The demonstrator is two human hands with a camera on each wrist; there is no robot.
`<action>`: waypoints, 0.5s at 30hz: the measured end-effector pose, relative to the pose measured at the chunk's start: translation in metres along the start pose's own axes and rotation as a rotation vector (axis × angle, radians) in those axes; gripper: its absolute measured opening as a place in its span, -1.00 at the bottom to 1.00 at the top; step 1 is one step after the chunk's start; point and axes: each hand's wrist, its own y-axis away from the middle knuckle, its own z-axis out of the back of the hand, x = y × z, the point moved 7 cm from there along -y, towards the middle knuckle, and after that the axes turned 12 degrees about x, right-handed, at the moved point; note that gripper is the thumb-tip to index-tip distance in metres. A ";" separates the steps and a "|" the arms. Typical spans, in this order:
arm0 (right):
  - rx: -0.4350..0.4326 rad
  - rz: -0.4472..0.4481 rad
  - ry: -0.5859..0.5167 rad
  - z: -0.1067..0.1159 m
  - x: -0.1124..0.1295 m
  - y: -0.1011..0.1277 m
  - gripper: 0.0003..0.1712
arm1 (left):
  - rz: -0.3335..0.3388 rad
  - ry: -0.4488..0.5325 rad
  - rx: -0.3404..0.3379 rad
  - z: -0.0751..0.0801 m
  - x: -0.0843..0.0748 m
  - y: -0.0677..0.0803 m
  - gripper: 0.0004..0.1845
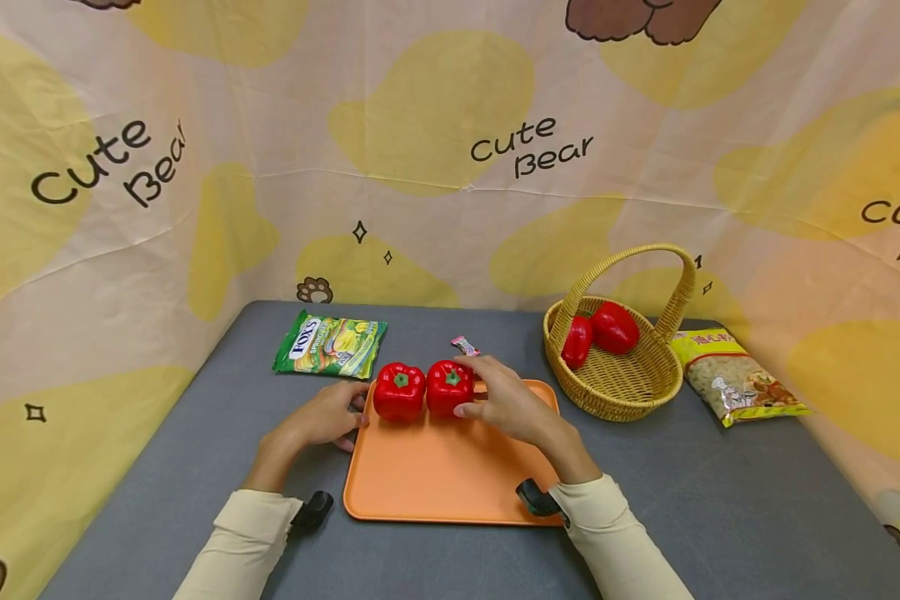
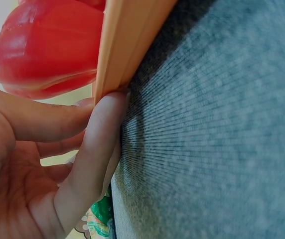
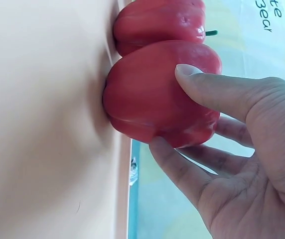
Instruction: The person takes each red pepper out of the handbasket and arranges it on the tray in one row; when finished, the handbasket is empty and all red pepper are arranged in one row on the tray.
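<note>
Orange, rectangular, plastic-looking tray [image 1: 442, 479] pinched at left rim by left hand [image 1: 332, 414]. Glossy red bell pepper [image 1: 448, 393], upright on tray's far half beside matching red pepper [image 1: 399, 396], held by right hand [image 1: 513, 404]. Tray best kept steady, pepper gripped lightly, neighbour not nudged.

The orange tray [image 1: 420, 479] leaves passage at near left; two red peppers [image 1: 399, 404] block farther back.
</note>
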 end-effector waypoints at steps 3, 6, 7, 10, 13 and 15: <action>0.000 -0.001 -0.003 0.000 0.000 0.000 -0.19 | 0.002 0.001 0.001 0.000 0.000 0.000 -0.44; -0.003 0.000 -0.003 0.000 0.001 0.000 -0.17 | 0.004 0.002 0.002 0.000 0.000 0.000 -0.44; -0.003 0.001 0.000 0.000 0.001 0.001 -0.16 | 0.004 0.003 0.002 -0.001 0.000 0.000 -0.44; -0.003 0.007 0.013 0.000 0.000 0.001 -0.11 | 0.002 0.000 0.003 -0.001 -0.001 0.000 -0.44; 0.002 0.014 0.022 0.001 0.001 0.001 -0.08 | 0.002 0.003 0.004 -0.001 -0.001 0.001 -0.44; 0.005 0.018 0.019 0.003 0.001 0.002 -0.08 | 0.003 0.005 0.005 -0.001 -0.001 0.001 -0.43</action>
